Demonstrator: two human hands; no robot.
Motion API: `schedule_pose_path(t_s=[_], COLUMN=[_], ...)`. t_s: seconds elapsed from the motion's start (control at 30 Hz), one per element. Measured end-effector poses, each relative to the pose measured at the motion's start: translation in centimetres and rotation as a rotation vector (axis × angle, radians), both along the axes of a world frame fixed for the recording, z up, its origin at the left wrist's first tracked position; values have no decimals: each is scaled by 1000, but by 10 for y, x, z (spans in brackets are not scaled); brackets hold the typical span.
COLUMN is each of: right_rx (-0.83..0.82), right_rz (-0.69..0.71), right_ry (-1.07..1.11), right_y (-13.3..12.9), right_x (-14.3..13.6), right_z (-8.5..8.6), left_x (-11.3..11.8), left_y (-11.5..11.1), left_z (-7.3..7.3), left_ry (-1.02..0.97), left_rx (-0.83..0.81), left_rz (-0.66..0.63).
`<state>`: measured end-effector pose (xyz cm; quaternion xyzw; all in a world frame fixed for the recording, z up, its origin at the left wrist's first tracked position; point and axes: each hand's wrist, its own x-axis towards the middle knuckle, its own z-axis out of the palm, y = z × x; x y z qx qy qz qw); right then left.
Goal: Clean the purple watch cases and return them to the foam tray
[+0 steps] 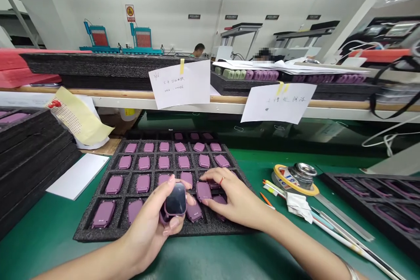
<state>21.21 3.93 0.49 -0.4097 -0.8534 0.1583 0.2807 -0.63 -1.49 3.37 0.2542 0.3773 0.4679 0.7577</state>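
Note:
My left hand [156, 210] is closed around a purple smartwatch body [176, 199], its dark screen facing up. More purple shows under it between the fingers; whether that is a second watch I cannot tell. Thumb and fingers of my right hand [231, 197] grip another purple watch body [204, 191], back side up, over the right part of a black foam tray [157, 229]. Rows of similar purple watch bodies [104, 214] lie in the tray's compartments, backs up. My hands cover some compartments in the front rows.
Right of the tray lie a tape roll [282, 179] with a metal dish, a white cloth [299, 206], pens and a steel ruler [348, 218]. Another foam tray [364, 210] stands far right, stacked black foam [29, 170] at left. A shelf edge [226, 107] with paper notes runs behind.

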Motion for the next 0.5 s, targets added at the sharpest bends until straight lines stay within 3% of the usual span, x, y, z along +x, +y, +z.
schedule_pose_path(t_s=[0.1, 0.23, 0.5], right_rx=[51, 126, 59], right_rz=[23, 239, 226], right_ry=[151, 221, 344], right_y=[-11, -32, -43], right_x=[-6, -26, -47], right_z=[23, 52, 50], left_x=[1, 2, 3], left_y=[0, -1, -1], left_z=[0, -3, -9], left_ry=[-89, -169, -235], left_rx=[-14, -54, -38], left_rz=[-58, -110, -161])
